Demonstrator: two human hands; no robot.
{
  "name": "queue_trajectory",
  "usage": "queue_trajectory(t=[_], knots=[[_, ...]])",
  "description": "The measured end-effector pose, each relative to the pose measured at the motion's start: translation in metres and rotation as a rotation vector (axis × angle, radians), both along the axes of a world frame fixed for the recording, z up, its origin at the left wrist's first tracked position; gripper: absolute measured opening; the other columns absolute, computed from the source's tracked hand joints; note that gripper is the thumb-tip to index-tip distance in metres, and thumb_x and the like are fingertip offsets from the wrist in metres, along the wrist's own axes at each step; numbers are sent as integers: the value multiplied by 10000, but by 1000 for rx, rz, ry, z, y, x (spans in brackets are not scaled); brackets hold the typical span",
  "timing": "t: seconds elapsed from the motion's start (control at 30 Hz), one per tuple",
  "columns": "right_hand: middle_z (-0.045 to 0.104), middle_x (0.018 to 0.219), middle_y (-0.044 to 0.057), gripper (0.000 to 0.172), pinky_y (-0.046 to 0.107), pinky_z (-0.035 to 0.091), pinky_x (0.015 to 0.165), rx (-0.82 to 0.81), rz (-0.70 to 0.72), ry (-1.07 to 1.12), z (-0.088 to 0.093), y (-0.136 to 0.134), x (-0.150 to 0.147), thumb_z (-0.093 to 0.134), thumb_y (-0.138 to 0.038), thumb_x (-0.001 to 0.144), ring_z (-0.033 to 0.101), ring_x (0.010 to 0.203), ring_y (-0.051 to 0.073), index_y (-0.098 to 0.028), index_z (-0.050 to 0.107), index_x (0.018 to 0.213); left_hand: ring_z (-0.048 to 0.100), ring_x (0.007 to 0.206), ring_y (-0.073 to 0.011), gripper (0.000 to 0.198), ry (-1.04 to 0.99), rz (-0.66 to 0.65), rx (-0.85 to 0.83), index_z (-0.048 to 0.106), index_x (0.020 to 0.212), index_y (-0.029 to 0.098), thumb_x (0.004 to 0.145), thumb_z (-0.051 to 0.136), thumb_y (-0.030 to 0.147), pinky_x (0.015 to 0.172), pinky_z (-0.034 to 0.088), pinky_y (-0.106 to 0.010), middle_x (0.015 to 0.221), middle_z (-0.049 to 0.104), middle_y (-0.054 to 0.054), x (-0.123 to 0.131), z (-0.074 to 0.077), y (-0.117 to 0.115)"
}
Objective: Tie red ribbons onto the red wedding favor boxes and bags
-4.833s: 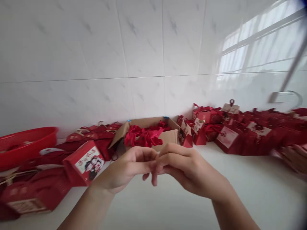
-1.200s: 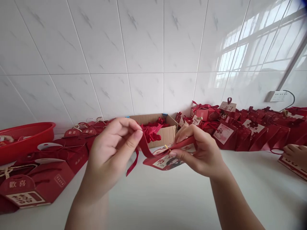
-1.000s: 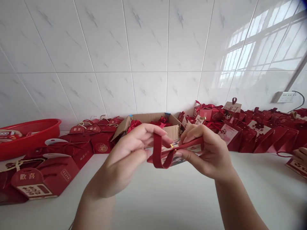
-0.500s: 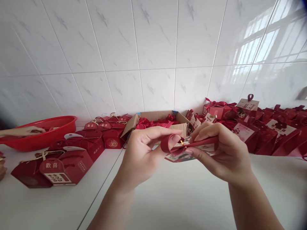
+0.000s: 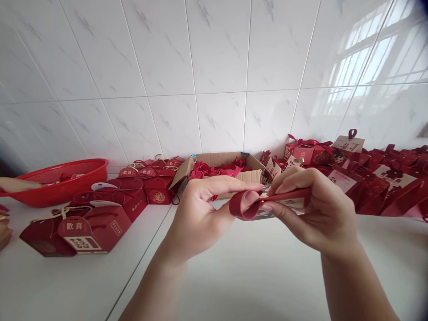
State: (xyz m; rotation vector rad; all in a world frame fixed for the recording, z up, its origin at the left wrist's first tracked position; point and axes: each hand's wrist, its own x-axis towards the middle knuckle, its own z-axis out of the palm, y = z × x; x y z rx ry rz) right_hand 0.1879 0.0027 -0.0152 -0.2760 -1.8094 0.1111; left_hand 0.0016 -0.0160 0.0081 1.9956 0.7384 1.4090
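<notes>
My left hand (image 5: 203,214) pinches a loop of dark red ribbon (image 5: 239,208) between thumb and forefinger, just above the white counter. My right hand (image 5: 317,209) grips a small flattened red gift box (image 5: 287,201) with a printed picture on it, held edge-on against the ribbon loop. The two hands meet in the middle of the view, fingers curled. Much of the box is hidden by my right fingers.
An open cardboard carton (image 5: 220,161) full of red ribbons stands against the tiled wall. Folded red gift boxes (image 5: 93,225) lie at the left, many more (image 5: 374,183) at the right. A red plastic basin (image 5: 63,178) sits far left, with another person's arm (image 5: 13,183) by it.
The ribbon hung loose from my left hand; it has since been folded into a small tight loop against the box. The camera has turned left, and another person's hand came in by the basin.
</notes>
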Motion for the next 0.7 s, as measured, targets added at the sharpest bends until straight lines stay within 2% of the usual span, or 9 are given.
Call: queue_trajectory(t=[0.13,0.33,0.47,0.6,0.7], knots=[[577,748,-1,311,284,485,597,7,-19,4,0,1,1,715,0,700,567,703,143,-186,538,877,667,737,-102,131,8,-2,27,756,910,205,806,680,183,648,552,-169,794,737,8,0,1,0],[581,766,4,321,289,487,593,37,-29,13,0,2,0,698,16,694,584,713,153,-192,541,882,661,811,-152,178,86,-59,109,736,948,195,815,641,124,681,551,-259,854,728,-28,-1,-1,0],[638,844,40,314,327,530,659,107,-64,27,1,1,-1,711,4,694,640,811,197,-193,543,871,651,882,-171,317,90,-118,150,652,1044,199,780,597,33,770,556,-308,959,698,-37,-4,0,-2],[694,849,44,318,330,557,651,129,-45,59,-1,0,-1,695,16,703,673,812,206,-201,551,885,628,945,-174,351,141,-125,205,600,1014,201,732,578,-8,854,532,-313,973,658,-33,-7,1,-6],[713,816,32,314,359,549,641,203,-95,77,-1,0,-2,702,4,696,671,764,209,-215,563,873,588,1050,-215,334,193,-128,240,592,1033,183,724,666,79,947,485,-355,1054,638,-70,-10,4,-8]])
